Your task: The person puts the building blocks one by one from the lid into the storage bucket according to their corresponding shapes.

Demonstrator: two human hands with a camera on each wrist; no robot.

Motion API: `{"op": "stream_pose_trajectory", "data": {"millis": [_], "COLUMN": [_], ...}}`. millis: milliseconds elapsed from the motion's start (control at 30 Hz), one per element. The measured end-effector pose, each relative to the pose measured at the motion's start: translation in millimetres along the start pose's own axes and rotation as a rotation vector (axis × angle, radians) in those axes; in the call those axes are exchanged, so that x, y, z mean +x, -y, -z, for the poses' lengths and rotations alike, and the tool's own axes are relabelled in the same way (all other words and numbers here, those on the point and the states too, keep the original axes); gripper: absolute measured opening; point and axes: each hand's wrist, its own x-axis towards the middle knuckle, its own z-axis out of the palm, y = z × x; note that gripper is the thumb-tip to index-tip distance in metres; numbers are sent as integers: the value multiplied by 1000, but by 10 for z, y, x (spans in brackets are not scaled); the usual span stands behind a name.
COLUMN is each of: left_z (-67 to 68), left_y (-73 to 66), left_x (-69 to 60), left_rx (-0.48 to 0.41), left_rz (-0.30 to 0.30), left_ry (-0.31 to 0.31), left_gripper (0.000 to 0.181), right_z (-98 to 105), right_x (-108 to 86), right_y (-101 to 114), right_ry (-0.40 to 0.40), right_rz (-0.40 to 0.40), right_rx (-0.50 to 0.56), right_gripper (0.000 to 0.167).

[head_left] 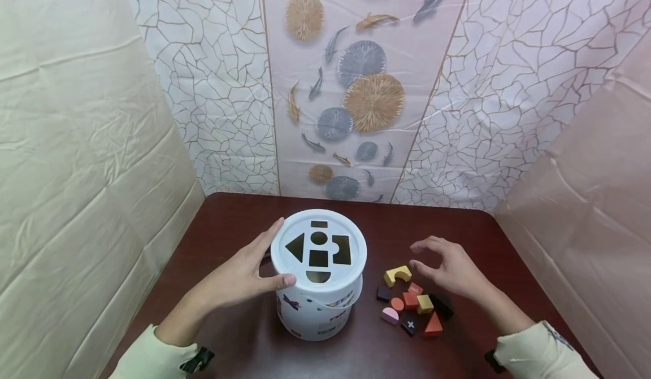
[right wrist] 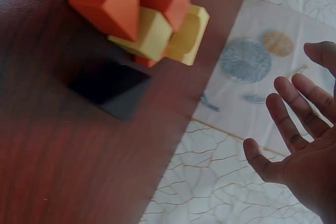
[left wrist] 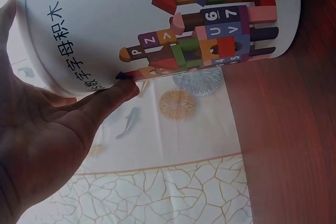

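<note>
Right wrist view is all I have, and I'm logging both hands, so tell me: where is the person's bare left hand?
Observer: In the head view, the left hand rests against a white cylindrical bucket.
Operator: What does its top look like?
Observer: A round white lid with six cut-out openings, a triangle and a circle among them.
Operator: Any pink pieces?
Observer: Yes, a pink half-round block lies beside a dark block marked with a white plus sign.
</note>
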Motion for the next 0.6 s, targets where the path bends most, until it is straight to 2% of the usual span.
{"op": "stream_pose_trajectory", "data": {"millis": [267,600], "left_z": [-11,-17], "left_y": [-6,0], "left_x": [-7,0], "left_rx": [-2,-12], "left_rz": [12,5], "left_ry": [-5,-12], "left_gripper": [122,122], "right_z": [-183,-353], "right_x": [-60,-46], "right_y": [-224,-320], "right_ry": [39,90], "right_rz": [-36,-46], "right_rx": [-2,19], "right_gripper": [31,31]}}
